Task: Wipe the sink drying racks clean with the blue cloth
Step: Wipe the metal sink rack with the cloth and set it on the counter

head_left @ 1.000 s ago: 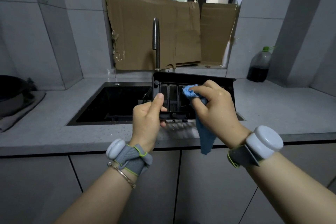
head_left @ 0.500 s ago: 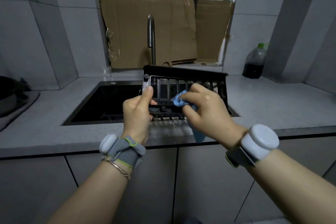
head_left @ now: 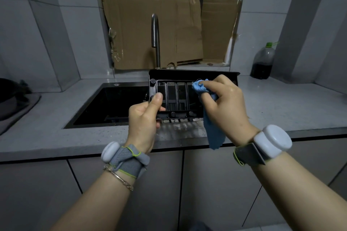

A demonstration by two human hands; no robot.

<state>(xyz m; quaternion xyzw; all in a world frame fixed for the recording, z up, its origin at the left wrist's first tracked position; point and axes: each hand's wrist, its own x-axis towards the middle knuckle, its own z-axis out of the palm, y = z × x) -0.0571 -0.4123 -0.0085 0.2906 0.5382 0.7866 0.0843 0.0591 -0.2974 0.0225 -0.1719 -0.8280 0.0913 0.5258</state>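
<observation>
Black slatted drying rack (head_left: 176, 97) gripped by my left hand (head_left: 143, 122) above dark sink (head_left: 112, 103); right hand (head_left: 225, 107), pinching blue cloth (head_left: 214, 133), covers its end.

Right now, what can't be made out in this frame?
Head view only.
Right end of the rack: covered by the right hand and blue cloth.
Inside of the sink: too dark.
Dark object at the left: cut off by the frame edge.
Rack's lower left corner: behind the left hand.
</observation>
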